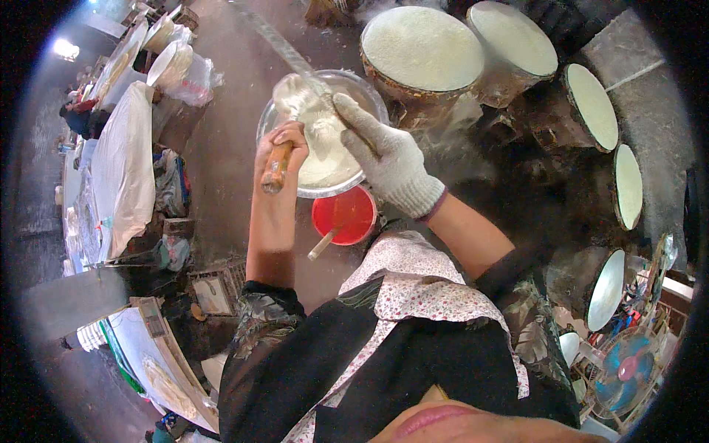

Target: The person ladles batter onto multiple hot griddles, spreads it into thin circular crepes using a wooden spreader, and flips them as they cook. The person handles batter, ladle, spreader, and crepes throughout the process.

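Note:
My left hand [282,145] is bare and grips a worn wooden handle [275,173]. Beyond that fist is a blurred, pale, powder-coated shape [291,95]; whether it belongs to the handle cannot be told. On my right hand [390,158] is a white knitted glove. A long flat strip [282,49], blurred by motion, slants up and away from between its finger and thumb. Both hands are over a round metal basin [327,191] holding cream-coloured powder or paste [327,166]. Close below the basin sits a red bucket [346,213] with a wooden stick [324,243] leaning out over its rim.
Large round tubs [424,47] with pale, flat-looking tops curve around the far and right sides. An electric fan [626,368] stands at lower right beside clutter. Covered benches [124,171] and plastic bags [196,80] line the left. A wooden crate [219,290] rests on the floor.

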`<action>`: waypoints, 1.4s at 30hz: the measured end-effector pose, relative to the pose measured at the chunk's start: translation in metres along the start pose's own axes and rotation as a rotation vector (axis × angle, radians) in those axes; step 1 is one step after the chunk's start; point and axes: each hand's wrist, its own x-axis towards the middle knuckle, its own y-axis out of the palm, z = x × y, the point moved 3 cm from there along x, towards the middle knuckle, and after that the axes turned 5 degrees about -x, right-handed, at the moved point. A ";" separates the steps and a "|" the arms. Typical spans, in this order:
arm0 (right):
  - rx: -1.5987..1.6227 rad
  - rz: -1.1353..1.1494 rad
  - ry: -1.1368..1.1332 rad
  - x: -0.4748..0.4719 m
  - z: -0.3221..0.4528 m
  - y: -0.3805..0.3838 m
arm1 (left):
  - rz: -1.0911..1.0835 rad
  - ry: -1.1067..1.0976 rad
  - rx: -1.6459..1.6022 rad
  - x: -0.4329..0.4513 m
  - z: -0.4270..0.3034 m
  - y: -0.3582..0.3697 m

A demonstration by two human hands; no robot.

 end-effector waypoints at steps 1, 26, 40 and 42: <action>0.057 -0.005 0.011 0.002 -0.006 -0.001 | -0.026 -0.009 -0.022 0.004 -0.008 -0.008; 0.150 -1.399 0.837 -0.359 -0.039 -0.242 | -0.408 -1.189 0.465 0.166 0.409 -0.146; 0.240 -2.671 0.563 -0.603 0.022 -0.152 | -0.398 -2.345 1.022 -0.087 0.728 -0.510; 0.266 -2.791 0.564 -0.600 0.023 -0.150 | -0.206 -2.474 1.245 -0.124 0.726 -0.559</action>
